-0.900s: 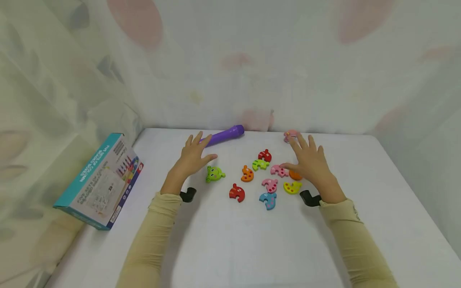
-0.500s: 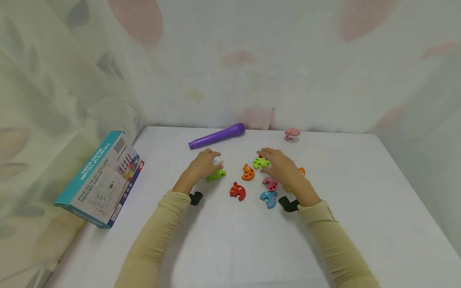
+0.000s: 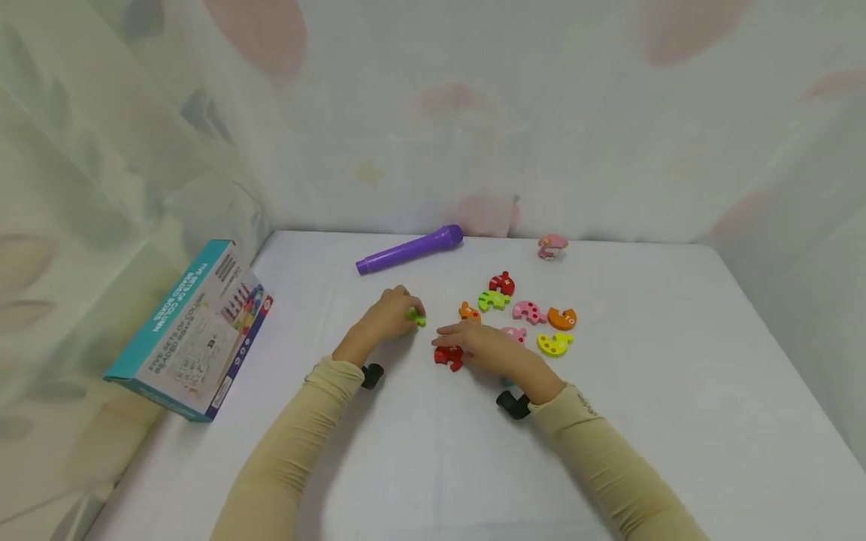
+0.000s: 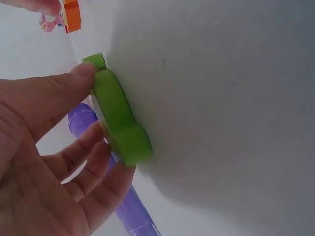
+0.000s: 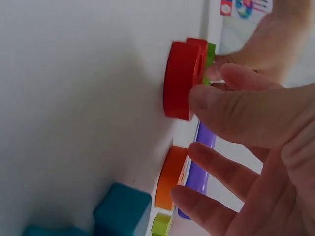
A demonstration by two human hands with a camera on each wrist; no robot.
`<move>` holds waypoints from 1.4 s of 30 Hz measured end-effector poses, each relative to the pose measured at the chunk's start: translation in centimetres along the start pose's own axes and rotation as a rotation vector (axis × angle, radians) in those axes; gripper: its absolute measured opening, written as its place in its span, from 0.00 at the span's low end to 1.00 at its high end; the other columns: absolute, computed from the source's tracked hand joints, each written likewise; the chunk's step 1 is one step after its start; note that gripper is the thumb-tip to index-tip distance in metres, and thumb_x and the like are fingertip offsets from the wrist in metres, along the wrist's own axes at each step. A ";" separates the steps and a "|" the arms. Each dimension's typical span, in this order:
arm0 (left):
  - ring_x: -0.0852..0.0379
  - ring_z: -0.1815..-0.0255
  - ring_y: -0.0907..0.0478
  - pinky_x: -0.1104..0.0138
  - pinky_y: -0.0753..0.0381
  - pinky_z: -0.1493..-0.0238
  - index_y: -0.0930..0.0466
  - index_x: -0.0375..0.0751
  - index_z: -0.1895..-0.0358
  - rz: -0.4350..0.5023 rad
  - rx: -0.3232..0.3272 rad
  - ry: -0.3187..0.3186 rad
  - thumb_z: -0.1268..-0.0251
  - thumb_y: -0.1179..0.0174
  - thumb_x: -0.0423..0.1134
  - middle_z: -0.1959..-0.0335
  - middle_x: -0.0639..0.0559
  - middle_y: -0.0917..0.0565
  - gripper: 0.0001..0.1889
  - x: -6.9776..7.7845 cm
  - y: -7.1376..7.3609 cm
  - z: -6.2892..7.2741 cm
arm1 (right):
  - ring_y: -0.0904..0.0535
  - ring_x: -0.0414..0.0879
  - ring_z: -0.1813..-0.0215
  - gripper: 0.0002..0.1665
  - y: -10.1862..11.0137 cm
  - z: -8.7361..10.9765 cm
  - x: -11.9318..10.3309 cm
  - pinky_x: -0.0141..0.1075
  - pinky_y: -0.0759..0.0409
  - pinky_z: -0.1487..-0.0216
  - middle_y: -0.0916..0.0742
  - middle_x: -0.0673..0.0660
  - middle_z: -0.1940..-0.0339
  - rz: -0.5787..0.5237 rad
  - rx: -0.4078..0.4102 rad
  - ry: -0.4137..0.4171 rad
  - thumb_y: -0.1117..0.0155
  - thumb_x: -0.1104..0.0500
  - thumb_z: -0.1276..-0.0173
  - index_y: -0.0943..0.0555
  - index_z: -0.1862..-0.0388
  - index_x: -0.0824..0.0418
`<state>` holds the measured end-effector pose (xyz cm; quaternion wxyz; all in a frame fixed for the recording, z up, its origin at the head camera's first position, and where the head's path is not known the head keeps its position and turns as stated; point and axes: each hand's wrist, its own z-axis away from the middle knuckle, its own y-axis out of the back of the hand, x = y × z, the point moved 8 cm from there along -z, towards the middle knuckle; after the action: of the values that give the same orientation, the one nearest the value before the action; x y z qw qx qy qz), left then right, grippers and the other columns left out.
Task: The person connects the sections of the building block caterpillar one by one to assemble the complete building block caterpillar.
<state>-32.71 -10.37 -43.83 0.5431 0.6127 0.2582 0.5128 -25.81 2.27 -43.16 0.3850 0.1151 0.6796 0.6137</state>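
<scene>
"Where are the fingers?"
"The left hand (image 3: 389, 314) pinches the green piece (image 4: 117, 105), just below centre in the head view. The right hand (image 3: 485, 348), fingers loosely spread, is at the red piece (image 5: 181, 81), slightly lower; contact unclear."
"Advice?"
"I'd set thumb opposite fingers across its edges."

- The left hand (image 4: 42, 184) holds a green piece (image 4: 115, 105), thumb against its near upper end, fingertips against its lower end.
- The piece's plain green edge shows; its printed face is turned mostly inward to the palm.
- Behind the fingers, a purple stick (image 4: 135, 209) runs from the thumb-finger gap down past the fingertips.
- Above the thumb, part of the right hand (image 4: 37, 5) is just beside an orange piece (image 4: 72, 17), with a small pink thing (image 4: 47, 24) behind.
- Beyond the fingertips spreads a white surface (image 4: 236, 113), shadowed.
</scene>
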 end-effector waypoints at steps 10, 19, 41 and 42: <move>0.48 0.51 0.33 0.57 0.32 0.48 0.15 0.49 0.70 0.088 -0.057 -0.105 0.46 0.38 0.31 0.57 0.49 0.24 0.07 0.6 -0.4 0.2 | 0.30 0.48 0.41 0.26 -0.7 0.0 -1.2 0.38 0.27 0.45 0.23 0.49 0.40 0.148 -0.029 0.009 0.39 0.67 0.38 0.24 0.41 0.49; 0.53 0.53 0.28 0.61 0.29 0.49 0.19 0.44 0.56 0.182 -0.060 -0.095 0.48 0.34 0.32 0.56 0.50 0.23 0.14 0.4 -0.5 0.6 | 0.28 0.46 0.57 0.38 -1.5 0.0 -1.3 0.36 0.25 0.63 0.22 0.54 0.53 0.270 -0.057 -0.182 0.32 0.42 0.46 0.29 0.37 0.51; 0.55 0.60 0.25 0.60 0.27 0.54 0.20 0.42 0.51 0.095 -0.066 0.066 0.50 0.32 0.44 0.61 0.51 0.19 0.21 0.5 -0.7 1.1 | 0.26 0.47 0.73 0.36 -1.2 -0.8 -2.6 0.37 0.29 0.76 0.19 0.54 0.72 0.166 0.210 -0.464 0.33 0.34 0.51 0.25 0.56 0.60; 0.55 0.60 0.26 0.60 0.27 0.54 0.20 0.41 0.51 0.099 -0.068 0.064 0.50 0.32 0.44 0.61 0.51 0.20 0.21 0.5 -0.8 1.1 | 0.26 0.47 0.73 0.36 -1.2 -0.9 -2.6 0.37 0.29 0.75 0.19 0.54 0.72 0.165 0.209 -0.474 0.33 0.33 0.51 0.25 0.55 0.60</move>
<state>-31.38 -10.11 -44.23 0.5290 0.5891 0.2271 0.5671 -24.24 -0.29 -43.32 0.4681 0.3498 0.6186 0.5253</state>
